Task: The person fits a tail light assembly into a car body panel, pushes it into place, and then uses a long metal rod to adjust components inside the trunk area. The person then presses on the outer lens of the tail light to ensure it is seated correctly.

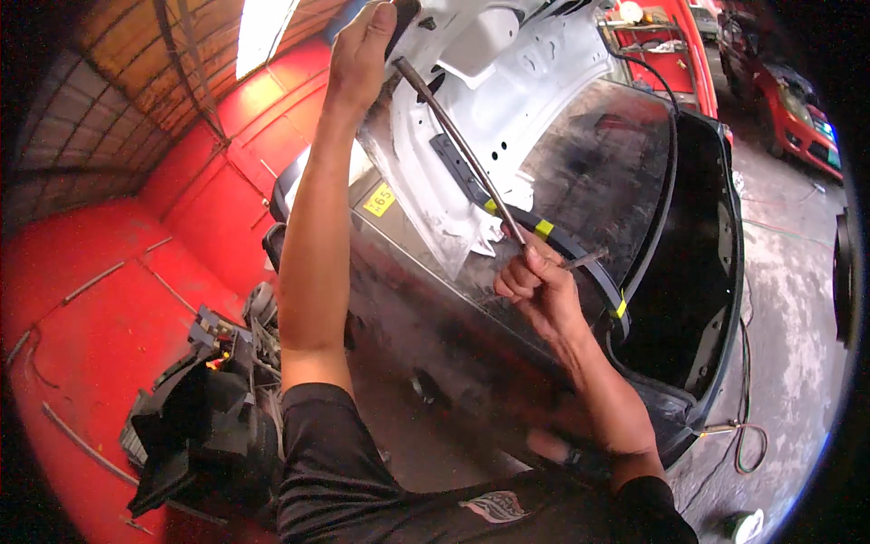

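Note:
My right hand [541, 283] is closed round the lower end of a long metal bar [462, 147]. The bar slants up and left across the white inner side of a raised car panel [444, 204]. A thinner metal piece [586, 260] sticks out to the right of that fist; whether it joins the bar is hidden. Up at the top edge, my left hand [361, 56] is closed, thumb up, against a dark part [401, 25] near the bar's upper end. Its fingers are mostly hidden. A black seal strip [594, 263] with yellow tape marks curves behind my right hand.
The dark open car compartment [693, 245] lies to the right. A black plastic car part [195, 435] and other loose parts lie at the lower left by the red wall [118, 263]. A hose [748, 444] loops on the floor. A red car [797, 118] stands far right.

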A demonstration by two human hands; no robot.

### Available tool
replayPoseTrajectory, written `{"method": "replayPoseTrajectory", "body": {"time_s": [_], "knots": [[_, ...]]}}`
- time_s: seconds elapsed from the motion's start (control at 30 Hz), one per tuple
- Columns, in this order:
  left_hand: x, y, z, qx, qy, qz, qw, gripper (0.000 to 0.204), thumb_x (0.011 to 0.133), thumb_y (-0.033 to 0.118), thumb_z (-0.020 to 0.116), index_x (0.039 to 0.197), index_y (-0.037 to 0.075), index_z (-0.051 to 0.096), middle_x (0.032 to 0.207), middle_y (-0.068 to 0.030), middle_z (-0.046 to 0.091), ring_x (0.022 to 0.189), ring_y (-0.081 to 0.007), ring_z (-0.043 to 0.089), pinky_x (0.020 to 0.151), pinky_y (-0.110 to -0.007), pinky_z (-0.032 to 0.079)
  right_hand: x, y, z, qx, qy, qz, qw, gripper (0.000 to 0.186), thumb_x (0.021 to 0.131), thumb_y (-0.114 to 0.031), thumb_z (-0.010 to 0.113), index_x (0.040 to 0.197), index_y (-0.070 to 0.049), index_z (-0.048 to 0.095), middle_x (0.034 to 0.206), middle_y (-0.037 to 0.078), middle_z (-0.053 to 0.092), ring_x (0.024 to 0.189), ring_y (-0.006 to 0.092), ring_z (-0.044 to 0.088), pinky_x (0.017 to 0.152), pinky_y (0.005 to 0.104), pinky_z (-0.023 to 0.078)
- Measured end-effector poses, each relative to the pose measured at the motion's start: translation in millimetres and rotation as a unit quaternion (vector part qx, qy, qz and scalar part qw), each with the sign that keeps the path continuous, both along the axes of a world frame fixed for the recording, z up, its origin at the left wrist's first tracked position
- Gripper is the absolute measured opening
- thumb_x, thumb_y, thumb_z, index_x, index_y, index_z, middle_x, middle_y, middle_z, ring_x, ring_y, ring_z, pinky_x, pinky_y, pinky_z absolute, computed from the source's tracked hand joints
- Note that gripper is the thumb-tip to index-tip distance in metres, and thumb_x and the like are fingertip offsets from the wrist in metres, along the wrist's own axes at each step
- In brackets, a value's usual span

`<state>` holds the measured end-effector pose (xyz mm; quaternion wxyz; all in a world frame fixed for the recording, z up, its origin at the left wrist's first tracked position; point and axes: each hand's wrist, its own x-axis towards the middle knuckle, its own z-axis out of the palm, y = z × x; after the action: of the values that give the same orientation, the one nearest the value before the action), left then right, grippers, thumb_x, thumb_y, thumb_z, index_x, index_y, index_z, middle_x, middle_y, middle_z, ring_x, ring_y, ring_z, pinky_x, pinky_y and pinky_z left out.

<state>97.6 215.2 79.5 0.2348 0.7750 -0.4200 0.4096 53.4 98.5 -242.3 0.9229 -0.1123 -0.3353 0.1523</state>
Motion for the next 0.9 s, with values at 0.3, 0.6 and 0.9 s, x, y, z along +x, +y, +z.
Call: {"method": "replayPoseTrajectory", "body": {"time_s": [0.3, 0.6, 0.9], "knots": [[-1, 0, -3, -0.026, 0.022, 0.017, 0.999, 0.048, 0.106, 0.036, 0.043, 0.131, -0.002, 0.057, 0.123, -0.0103, 0.064, 0.115, -0.0196, 0.057, 0.102, -0.032, 0.042, -13, -9, -20, -0.173, -0.024, -0.321, 0.931, 0.054, 0.096, -0.032, 0.058, 0.137, 0.002, 0.054, 0.073, 0.000, 0.050, 0.066, 0.0123, 0.046, 0.065, 0.0273, 0.039], [1, 3, -1, -0.012, 0.003, 0.006, 1.000, 0.048, 0.106, 0.035, 0.043, 0.131, -0.003, 0.057, 0.123, -0.0113, 0.064, 0.115, -0.0200, 0.057, 0.102, -0.032, 0.041, -21, -19, 2, -0.327, -0.113, -0.548, 0.762, 0.047, 0.097, -0.030, 0.054, 0.134, -0.001, 0.057, 0.083, 0.019, 0.065, 0.071, 0.0280, 0.064, 0.069, 0.0349, 0.049], [1, 4, 0, -0.009, -0.001, 0.027, 1.000, 0.044, 0.106, 0.031, 0.042, 0.131, -0.003, 0.057, 0.122, -0.0112, 0.065, 0.115, -0.0195, 0.057, 0.102, -0.032, 0.041, -20, -14, 1, -0.325, -0.143, -0.595, 0.721, 0.039, 0.097, -0.016, 0.056, 0.133, -0.001, 0.057, 0.100, 0.024, 0.068, 0.084, 0.0339, 0.069, 0.076, 0.0364, 0.052]]}}
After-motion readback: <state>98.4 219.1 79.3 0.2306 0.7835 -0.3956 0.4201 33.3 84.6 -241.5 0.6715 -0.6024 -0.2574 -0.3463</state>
